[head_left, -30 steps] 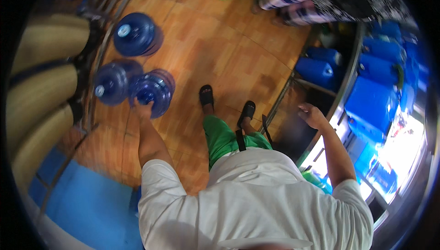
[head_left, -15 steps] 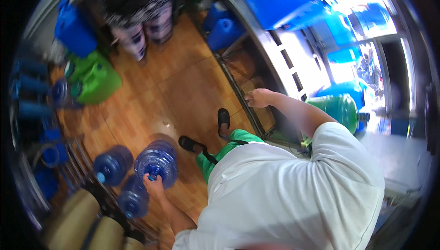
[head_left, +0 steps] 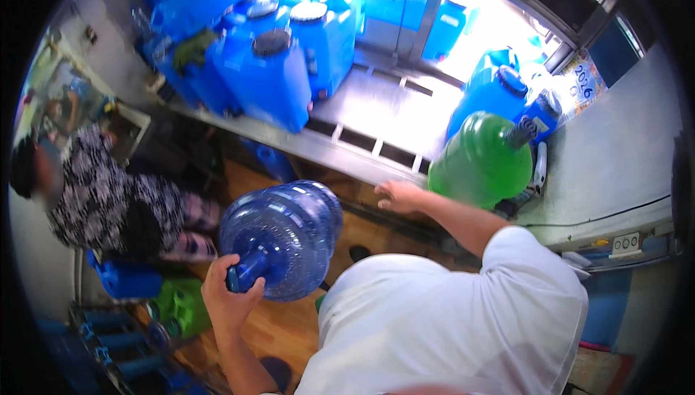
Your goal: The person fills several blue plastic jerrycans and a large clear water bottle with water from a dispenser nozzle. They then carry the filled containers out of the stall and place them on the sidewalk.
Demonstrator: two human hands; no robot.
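Note:
A large clear-blue water jug [head_left: 282,239] is raised in front of me, lying on its side with its capped neck toward me. My left hand [head_left: 230,290] is closed around that neck. Close to the metal counter's edge hangs my right hand [head_left: 400,197], its fingers loosely bent and apart, with nothing visible in them. Just right of it, a green water jug [head_left: 481,160] rests tilted on the counter, a dark ribbed piece at its neck.
Blue square containers [head_left: 268,76] crowd the left of the metal counter [head_left: 362,105]. More blue containers [head_left: 492,91] stand near the window. At the left is a person in patterned clothes [head_left: 123,199], with a green container [head_left: 181,304] nearby on the floor.
My left hand has lifted the blue water jug from beside other jugs on the floor. My view has turned toward the counter and window. My right hand remains by the counter edge.

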